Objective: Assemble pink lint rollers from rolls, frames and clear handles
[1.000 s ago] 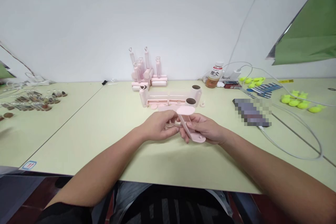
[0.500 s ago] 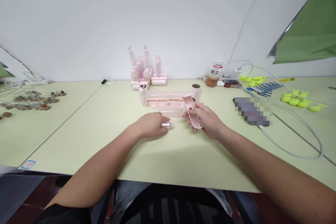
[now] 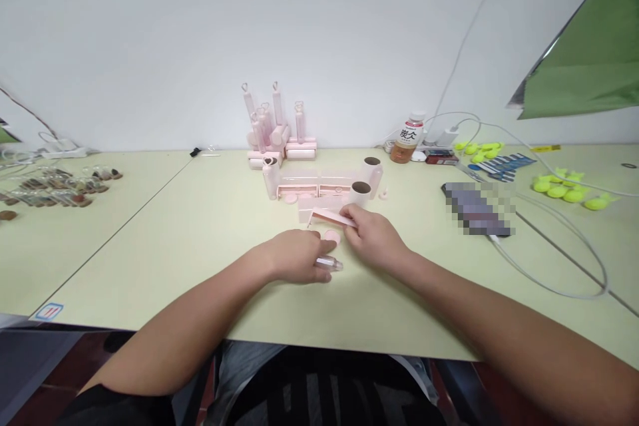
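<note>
My left hand point(image 3: 295, 256) is closed around a clear handle tube point(image 3: 331, 264), whose silvery end shows past the fingers. A finger reaches to a round pink cap point(image 3: 332, 237) lying on the table. In my right hand point(image 3: 375, 238) is a long pink plastic frame point(image 3: 330, 216), gripped at its right end and turned on edge. Just behind it stands a white paper roll point(image 3: 360, 194) with a dark core. A clear cover point(image 3: 310, 206) lies beyond the frame, and two pink trays point(image 3: 298, 192) sit side by side farther back.
Assembled pink lint rollers point(image 3: 276, 136) stand by the wall. A drink bottle point(image 3: 408, 140), a phone point(image 3: 476, 210) with a looping white cable point(image 3: 549, 296), and yellow figures point(image 3: 566, 190) are on the right. Wrapped small items point(image 3: 60, 186) lie on the left.
My right hand has moved slightly left and lower, tipping the pink frame from near upright to nearly level. My left hand has come toward me with the clear tube, exposing the pink cap.
</note>
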The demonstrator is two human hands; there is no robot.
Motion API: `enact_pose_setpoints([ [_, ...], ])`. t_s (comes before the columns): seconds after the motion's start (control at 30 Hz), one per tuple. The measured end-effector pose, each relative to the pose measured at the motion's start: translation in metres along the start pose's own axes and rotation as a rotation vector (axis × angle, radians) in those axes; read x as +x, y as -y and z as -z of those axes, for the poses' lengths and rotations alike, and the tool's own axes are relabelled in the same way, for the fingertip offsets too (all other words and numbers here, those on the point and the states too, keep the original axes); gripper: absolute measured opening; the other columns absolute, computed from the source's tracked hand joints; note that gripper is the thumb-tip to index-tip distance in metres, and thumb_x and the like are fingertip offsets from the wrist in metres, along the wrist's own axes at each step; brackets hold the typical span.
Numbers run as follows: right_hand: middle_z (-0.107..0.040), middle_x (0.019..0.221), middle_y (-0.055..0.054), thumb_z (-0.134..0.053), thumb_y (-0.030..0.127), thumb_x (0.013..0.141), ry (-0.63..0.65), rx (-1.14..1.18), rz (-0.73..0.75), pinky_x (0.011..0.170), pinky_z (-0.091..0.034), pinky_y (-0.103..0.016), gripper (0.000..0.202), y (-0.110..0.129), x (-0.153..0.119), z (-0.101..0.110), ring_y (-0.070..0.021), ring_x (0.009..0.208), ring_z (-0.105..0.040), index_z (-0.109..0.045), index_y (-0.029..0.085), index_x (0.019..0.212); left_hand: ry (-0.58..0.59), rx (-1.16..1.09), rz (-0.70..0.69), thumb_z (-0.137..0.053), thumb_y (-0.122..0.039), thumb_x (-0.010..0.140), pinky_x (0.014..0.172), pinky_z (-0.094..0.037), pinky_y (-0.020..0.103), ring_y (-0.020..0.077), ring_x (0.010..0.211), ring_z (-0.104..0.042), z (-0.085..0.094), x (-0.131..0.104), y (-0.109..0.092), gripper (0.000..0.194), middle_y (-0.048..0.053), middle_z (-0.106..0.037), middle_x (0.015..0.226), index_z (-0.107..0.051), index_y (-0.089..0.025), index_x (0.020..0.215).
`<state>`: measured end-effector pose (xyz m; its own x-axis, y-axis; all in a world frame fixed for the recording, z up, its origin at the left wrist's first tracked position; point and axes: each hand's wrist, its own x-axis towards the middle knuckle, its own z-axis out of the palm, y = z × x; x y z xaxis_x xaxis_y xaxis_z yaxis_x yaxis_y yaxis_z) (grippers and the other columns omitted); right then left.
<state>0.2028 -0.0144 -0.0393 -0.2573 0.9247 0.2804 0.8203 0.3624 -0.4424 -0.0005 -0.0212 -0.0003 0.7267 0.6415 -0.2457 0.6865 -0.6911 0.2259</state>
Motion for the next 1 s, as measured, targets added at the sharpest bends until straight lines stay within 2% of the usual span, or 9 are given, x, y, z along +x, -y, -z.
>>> enact_pose_setpoints([
  [0.17, -0.068, 0.085, -0.005, -0.045, 0.013, 0.083, 0.035, -0.103, 0.057, 0.057, -0.03, -0.028, 0.017, 0.005, 0.005, -0.011, -0.0189, 0.068, -0.056, -0.055, 0.021, 0.096, 0.058, -0.037, -0.05, -0.061, -0.046, 0.08, 0.058, -0.039, 0.029, 0.0225, 0.072, -0.061, 0.004, -0.003, -0.007, 0.046, 0.006, -0.063, 0.092, -0.058, -0.026, 0.122],
  [0.33, -0.066, 0.088, -0.006, -0.047, 0.014, 0.086, 0.065, -0.119, 0.092, 0.06, -0.031, -0.029, 0.013, 0.004, 0.01, -0.017, -0.0194, 0.073, -0.056, -0.056, 0.019, 0.093, 0.048, -0.071, -0.088, -0.063, -0.043, 0.08, 0.06, -0.04, 0.028, 0.0216, 0.072, -0.061, 0.003, -0.002, -0.005, 0.039, 0.005, -0.062, 0.088, -0.062, -0.027, 0.115],
  [0.47, -0.065, 0.093, -0.007, -0.05, 0.016, 0.089, 0.097, -0.046, 0.122, 0.069, -0.038, -0.029, 0.009, 0.004, 0.009, -0.016, -0.0199, 0.083, -0.058, -0.057, 0.018, 0.094, 0.003, -0.088, -0.093, -0.062, -0.041, 0.081, 0.063, -0.041, 0.028, 0.022, 0.076, -0.061, 0.001, 0.001, 0.003, 0.036, 0.004, -0.063, 0.086, -0.063, -0.028, 0.113],
  [0.67, -0.062, 0.104, -0.009, -0.05, 0.01, 0.088, 0.076, -0.057, 0.201, 0.082, -0.042, -0.031, 0.016, 0.004, 0.003, -0.006, -0.0228, 0.099, -0.056, -0.059, 0.016, 0.101, 0.004, -0.083, -0.039, -0.056, -0.044, 0.084, 0.065, -0.042, 0.029, 0.0235, 0.084, -0.061, 0.003, 0.003, 0.014, 0.038, 0.005, -0.066, 0.091, -0.063, -0.027, 0.117],
  [0.73, -0.059, 0.105, -0.01, -0.052, 0.015, 0.089, 0.063, -0.114, 0.153, 0.078, -0.042, -0.032, 0.016, 0.004, 0.0, -0.003, -0.0237, 0.097, -0.056, -0.06, 0.016, 0.103, 0.003, -0.077, -0.033, -0.055, -0.045, 0.084, 0.067, -0.043, 0.029, 0.0235, 0.084, -0.06, 0.005, 0.002, 0.015, 0.041, 0.006, -0.064, 0.093, -0.062, -0.028, 0.121],
  [0.83, -0.058, 0.098, -0.009, -0.05, 0.021, 0.092, 0.124, -0.171, 0.046, 0.066, -0.039, -0.03, 0.013, 0.006, -0.002, -0.001, -0.0207, 0.08, -0.056, -0.059, 0.017, 0.101, 0.007, -0.063, -0.013, -0.056, -0.046, 0.083, 0.067, -0.043, 0.029, 0.0229, 0.081, -0.061, 0.004, 0.001, 0.013, 0.042, 0.007, -0.062, 0.095, -0.061, -0.028, 0.12],
  [0.9, -0.058, 0.094, -0.007, -0.048, 0.021, 0.094, 0.184, -0.161, 0.032, 0.063, -0.037, -0.029, 0.012, 0.007, -0.003, -0.001, -0.0182, 0.074, -0.055, -0.059, 0.017, 0.097, -0.001, -0.045, 0.015, -0.056, -0.046, 0.083, 0.066, -0.044, 0.03, 0.0231, 0.08, -0.061, 0.002, 0.002, 0.009, 0.041, 0.008, -0.06, 0.098, -0.061, -0.027, 0.119],
  [1.0, -0.059, 0.093, -0.006, -0.046, 0.021, 0.094, 0.208, -0.154, 0.051, 0.063, -0.035, -0.028, 0.013, 0.006, -0.002, -0.002, -0.0174, 0.075, -0.056, -0.059, 0.018, 0.095, -0.02, 0.003, 0.06, -0.055, -0.047, 0.082, 0.067, -0.046, 0.033, 0.0253, 0.082, -0.063, -0.001, 0.003, 0.003, 0.046, 0.01, -0.059, 0.106, -0.058, -0.024, 0.122],
])
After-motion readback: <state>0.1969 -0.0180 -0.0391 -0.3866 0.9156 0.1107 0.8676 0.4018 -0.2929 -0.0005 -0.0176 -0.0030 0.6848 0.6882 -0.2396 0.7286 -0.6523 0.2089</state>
